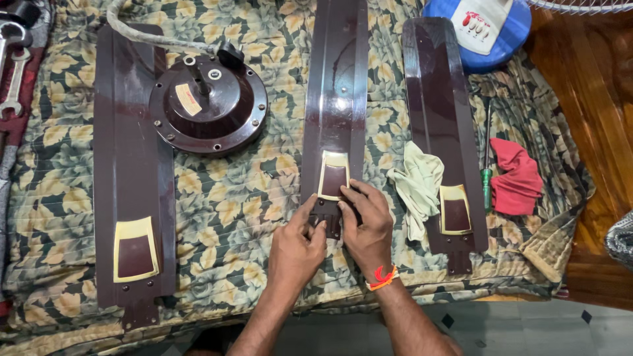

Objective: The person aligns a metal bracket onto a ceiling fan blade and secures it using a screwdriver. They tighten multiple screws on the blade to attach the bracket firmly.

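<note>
Both hands are pressing on the near end of the middle fan blade [335,99], lying on a floral cloth [224,198]: left hand [297,247] and right hand [366,224] with fingers [349,194] flat, touching its cream-edged rectangular label [333,175]. Two more blades [134,165] are flanking it, a round motor housing [208,105] sitting between.

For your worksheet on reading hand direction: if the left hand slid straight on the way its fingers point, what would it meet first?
The left hand points up along the middle blade, so it would likely first meet that blade's cream-framed badge, just past its fingertips.
</note>
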